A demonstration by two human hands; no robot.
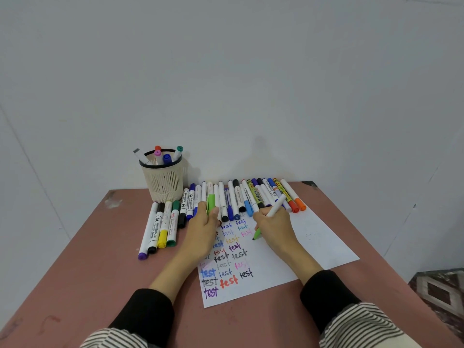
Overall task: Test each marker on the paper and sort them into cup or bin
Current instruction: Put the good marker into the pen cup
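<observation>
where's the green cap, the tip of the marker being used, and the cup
green cap (211,202), head view, middle of the cap held in the left hand
marker tip (254,238), head view, its green tip at the paper
cup (164,180), head view, its slatted wall

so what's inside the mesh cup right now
Five capped markers stand in the mesh cup: a grey-capped one, orange, pink, blue and teal. Their lower ends are mostly hidden behind the cup's wall.
</observation>
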